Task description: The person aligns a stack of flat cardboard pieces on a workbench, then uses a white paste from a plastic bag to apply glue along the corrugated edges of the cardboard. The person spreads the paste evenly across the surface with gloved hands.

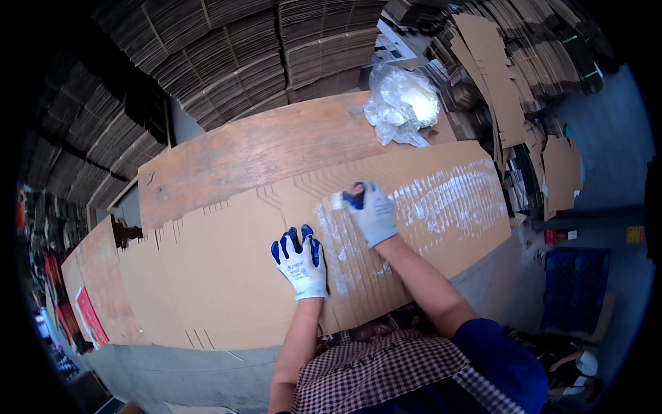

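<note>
Cardboard (221,269) flat on worktop (262,141), long axis near-left to far-right. Left hand (301,268) on it, fingers spread. Right hand (373,213) over its right half, blurred; can't tell if gripping.

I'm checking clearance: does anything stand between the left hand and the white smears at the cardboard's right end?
Yes: the right hand lies between the left hand and those white smears on the cardboard.

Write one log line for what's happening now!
left hand: spread on cardboard sheet | right hand: curled beside white smears, blurred, hold unclear | crumpled plastic: on wooden tabletop
</note>
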Tool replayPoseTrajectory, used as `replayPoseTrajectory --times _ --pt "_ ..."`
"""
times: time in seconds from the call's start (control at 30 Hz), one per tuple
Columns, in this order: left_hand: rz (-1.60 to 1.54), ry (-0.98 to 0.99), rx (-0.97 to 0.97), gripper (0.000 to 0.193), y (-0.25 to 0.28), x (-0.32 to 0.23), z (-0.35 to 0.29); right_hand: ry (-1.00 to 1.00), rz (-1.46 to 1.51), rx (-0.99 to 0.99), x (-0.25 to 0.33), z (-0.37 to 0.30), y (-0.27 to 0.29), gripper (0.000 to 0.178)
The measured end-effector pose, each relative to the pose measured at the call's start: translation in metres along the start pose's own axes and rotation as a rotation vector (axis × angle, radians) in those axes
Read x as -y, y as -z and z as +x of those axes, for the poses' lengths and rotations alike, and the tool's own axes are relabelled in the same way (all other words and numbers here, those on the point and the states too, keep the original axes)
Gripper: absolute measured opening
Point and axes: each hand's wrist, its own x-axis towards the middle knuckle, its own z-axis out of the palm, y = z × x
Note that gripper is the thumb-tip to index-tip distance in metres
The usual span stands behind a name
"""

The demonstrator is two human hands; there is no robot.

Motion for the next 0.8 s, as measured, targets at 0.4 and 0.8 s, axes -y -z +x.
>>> replayPoseTrajectory --times 0.4,0.8 --pt "0.006 -0.004 -0.005 0.033 0.002 0.0 0.001 -0.044 -0.058 0.043 -0.04 -0.017 0.022 0.038" --pt "0.03 -0.016 -0.019 0.032 -0.003 -0.005 0.001 -0.172 0.357 0.026 -0.082 0.007 0.047 0.037"
